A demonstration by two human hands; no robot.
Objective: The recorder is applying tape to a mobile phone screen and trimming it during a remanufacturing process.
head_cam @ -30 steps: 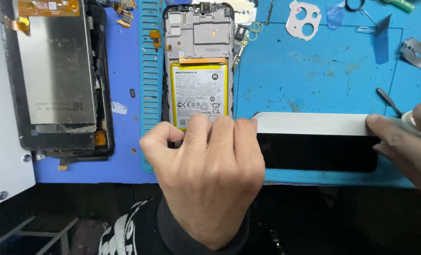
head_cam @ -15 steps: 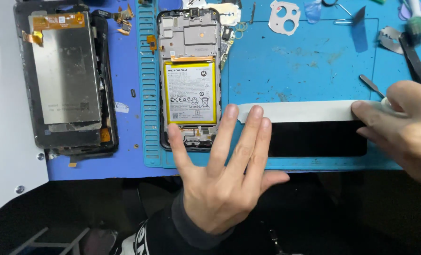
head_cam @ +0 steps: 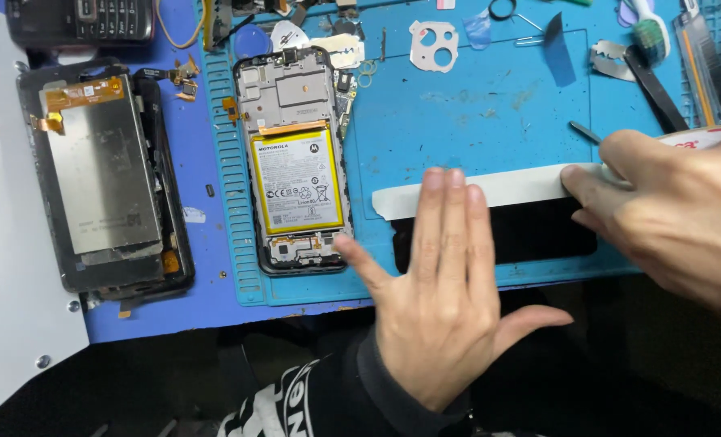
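White tape strip (head_cam: 490, 188) lies along the black panel's (head_cam: 530, 235) top edge on the blue mat (head_cam: 473, 113). I press my left hand (head_cam: 449, 299) flat, fingers spread; my right hand (head_cam: 668, 214) pinches its end. Thin, limp, sticky, I judge: hold ends only.

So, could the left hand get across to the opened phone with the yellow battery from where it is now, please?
Probably yes. The left hand lies flat on the white tape strip and dark panel, its thumb almost at the opened phone, with only bare blue mat between them.
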